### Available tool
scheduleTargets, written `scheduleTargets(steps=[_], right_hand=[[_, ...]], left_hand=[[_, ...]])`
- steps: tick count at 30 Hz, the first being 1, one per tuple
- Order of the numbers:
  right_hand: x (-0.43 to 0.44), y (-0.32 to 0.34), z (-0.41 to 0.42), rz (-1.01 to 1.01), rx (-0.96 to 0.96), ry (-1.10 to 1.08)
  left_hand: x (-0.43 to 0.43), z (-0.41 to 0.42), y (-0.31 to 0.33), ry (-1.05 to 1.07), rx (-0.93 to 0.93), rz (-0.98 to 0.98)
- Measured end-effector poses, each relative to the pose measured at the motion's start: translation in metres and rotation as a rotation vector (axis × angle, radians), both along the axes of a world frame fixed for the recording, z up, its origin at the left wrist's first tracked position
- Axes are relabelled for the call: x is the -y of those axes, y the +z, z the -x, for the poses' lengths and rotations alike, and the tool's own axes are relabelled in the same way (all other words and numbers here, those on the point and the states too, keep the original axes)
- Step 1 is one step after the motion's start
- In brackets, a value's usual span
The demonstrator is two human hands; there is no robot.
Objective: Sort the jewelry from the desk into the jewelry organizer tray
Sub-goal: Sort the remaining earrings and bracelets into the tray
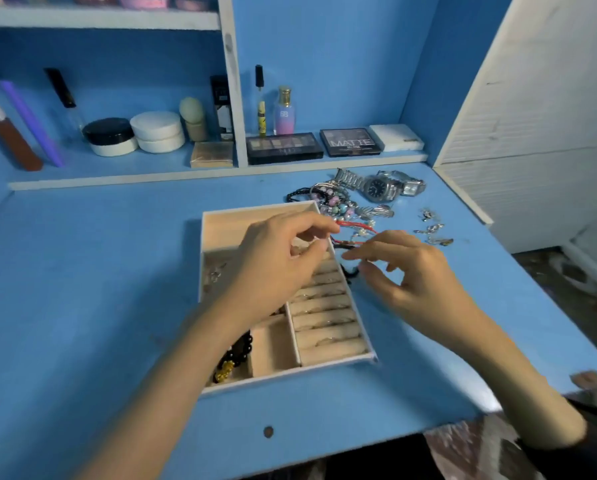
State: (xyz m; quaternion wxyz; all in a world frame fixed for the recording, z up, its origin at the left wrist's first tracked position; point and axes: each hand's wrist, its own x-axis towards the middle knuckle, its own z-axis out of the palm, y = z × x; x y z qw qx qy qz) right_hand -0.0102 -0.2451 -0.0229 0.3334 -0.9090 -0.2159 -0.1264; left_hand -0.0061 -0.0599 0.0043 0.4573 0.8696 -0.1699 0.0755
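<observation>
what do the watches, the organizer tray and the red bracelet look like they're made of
The watches look like polished silver metal, likely steel; the link bands glint. The organizer tray is matte beige, seemingly fabric or velvet over board, with soft padded ring rolls. The red bracelet is thin matte cord or thread that bends loosely; exact fibre unclear.

The left hand (276,261) and right hand (418,275) are bare, as are both forearms (172,382) down to the frame edge. By the right elbow shows dark cloth (596,412), and lower a pale, pink-patterned cloth (470,452); whether it is worn cannot be told.
</observation>
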Motion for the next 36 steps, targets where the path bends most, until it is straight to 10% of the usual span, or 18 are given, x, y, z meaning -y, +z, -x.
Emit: scheduleTargets(steps=[8,21,36], right_hand=[[0.081,-0.008,-0.019,-0.363,-0.122,-0.464],[0.097,-0.024,-0.026,-0.557,-0.209,-0.571],[0.101,-0.009,-0.053,0.267,-0.128,-0.421]], left_hand=[[0.09,-0.027,-0.013,-0.298,-0.05,-0.336],[0.128,-0.038,-0.031,-0.349,0.006,-0.453],[0.122,-0.041,-0.029,-0.381,-0.012,-0.534]])
